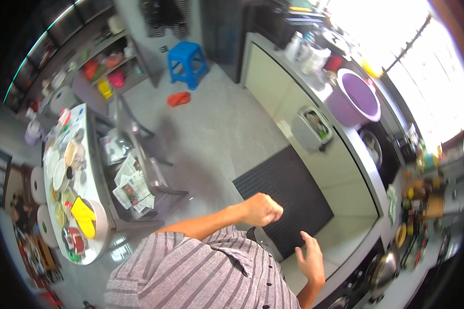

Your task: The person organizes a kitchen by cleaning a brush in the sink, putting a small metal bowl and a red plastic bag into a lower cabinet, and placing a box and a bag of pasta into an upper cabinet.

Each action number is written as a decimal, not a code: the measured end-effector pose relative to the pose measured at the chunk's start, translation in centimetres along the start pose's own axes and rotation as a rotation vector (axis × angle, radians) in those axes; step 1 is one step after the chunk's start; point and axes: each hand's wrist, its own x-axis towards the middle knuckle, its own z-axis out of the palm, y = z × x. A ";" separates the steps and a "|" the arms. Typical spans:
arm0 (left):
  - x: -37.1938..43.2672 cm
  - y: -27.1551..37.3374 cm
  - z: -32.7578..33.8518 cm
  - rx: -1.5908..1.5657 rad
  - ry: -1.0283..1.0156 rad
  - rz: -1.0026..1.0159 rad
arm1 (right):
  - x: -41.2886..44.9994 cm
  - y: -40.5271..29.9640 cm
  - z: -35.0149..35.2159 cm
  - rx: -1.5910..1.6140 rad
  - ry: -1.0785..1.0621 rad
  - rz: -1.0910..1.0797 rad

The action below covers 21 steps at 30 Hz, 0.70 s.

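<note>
My left hand (261,209) is closed into a fist above the edge of a dark ribbed floor mat (294,193), with nothing seen in it. Lower right, my right hand (311,257) has its fingers apart and is empty, near the pale cabinet fronts (344,235). The hands are apart from each other and touch no object. Beyond them a grey waste bin (307,133) with scraps inside hangs on the cabinet front. A purple plastic tub (342,102) stands on the counter above it.
At left stands a white table (87,154) crowded with dishes and a yellow cloth or glove (84,216). Beside it a chair holds papers (133,191). A blue plastic stool (186,58) and a red-orange item (178,99) are on the floor. A metal pot (384,270) sits at lower right.
</note>
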 end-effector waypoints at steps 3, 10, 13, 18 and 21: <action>-2.2 -1.9 -4.7 -0.041 0.028 -0.141 | 8.0 -3.8 1.1 0.007 -0.257 -0.145; -5.6 -6.3 -12.2 -0.071 0.372 -0.397 | 23.6 -10.2 1.5 -0.146 -0.536 -0.329; -5.7 -8.1 -15.4 -0.039 0.508 -0.422 | 30.9 -12.4 2.4 -0.229 -0.597 -0.416; -5.4 -11.9 -22.8 0.045 0.733 -0.522 | 43.1 -19.2 3.9 -0.241 -0.678 -0.624; -5.3 -12.2 -28.3 0.097 0.812 -0.612 | 49.7 -23.8 4.6 -0.280 -0.715 -0.710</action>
